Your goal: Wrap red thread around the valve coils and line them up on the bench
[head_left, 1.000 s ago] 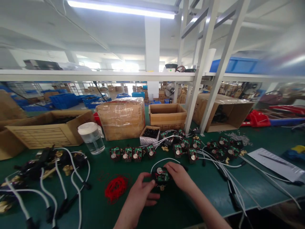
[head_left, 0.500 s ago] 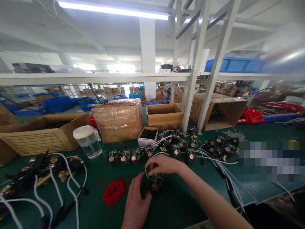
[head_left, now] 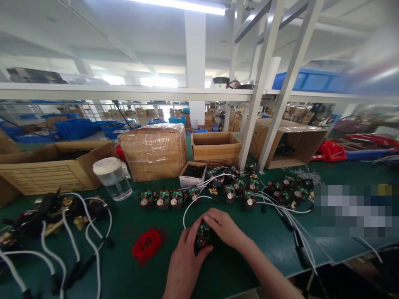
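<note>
both hands [head_left: 202, 245] now clasp valve [head_left: 201, 237] — cable [head_left: 188, 204] looped.

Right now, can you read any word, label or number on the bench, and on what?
None can be read.
Part in both hands: marks too small.
Brown boxes: any print too blurred.
Pixelated patch: hidden.

Rubber bands [head_left: 148, 245] left of valve module [head_left: 202, 237]
</note>
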The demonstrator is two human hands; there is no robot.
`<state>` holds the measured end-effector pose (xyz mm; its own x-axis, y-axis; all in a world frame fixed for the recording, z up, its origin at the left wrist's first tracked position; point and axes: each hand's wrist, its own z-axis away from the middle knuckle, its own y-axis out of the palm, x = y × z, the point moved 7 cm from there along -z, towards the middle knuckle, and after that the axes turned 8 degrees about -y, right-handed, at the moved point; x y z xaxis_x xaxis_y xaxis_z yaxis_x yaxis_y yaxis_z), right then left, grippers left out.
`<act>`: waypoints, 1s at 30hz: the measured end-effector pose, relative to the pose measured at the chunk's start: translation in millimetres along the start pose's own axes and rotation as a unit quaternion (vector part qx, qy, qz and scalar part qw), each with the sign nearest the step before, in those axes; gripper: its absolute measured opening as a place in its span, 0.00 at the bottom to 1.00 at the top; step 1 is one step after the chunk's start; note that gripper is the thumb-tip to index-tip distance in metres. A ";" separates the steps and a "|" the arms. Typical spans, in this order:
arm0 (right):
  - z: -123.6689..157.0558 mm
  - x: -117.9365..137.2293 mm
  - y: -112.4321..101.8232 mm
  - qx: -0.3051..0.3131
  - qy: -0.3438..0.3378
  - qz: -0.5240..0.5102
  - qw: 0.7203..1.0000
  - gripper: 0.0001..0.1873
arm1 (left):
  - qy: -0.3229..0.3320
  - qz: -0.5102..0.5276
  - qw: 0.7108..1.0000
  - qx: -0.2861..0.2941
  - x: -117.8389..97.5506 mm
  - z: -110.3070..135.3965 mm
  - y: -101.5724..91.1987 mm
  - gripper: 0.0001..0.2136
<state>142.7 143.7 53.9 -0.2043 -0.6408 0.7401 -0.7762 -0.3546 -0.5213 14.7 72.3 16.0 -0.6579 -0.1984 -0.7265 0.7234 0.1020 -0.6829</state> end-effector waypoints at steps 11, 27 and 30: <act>4.2 -4.3 5.7 -0.015 0.014 -0.042 0.999 0.18 | 0.002 -0.146 0.986 -0.086 -16.9 9.7 5.8 0.23; 12.4 -20.1 12.9 -0.016 0.047 -0.074 0.996 0.19 | 0.014 -0.079 0.996 -0.045 -22.7 16.9 0.7 0.30; 17.0 -30.7 10.5 -0.040 0.089 -0.077 0.992 0.22 | -0.002 -0.036 0.996 -0.087 -8.8 13.5 -32.7 0.26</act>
<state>151.0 148.1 18.5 -0.1755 -0.4497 0.8758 -0.8498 -0.3799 -0.3654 -0.3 57.5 45.8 -0.7056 -0.2153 -0.6752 0.6270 0.2544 -0.7363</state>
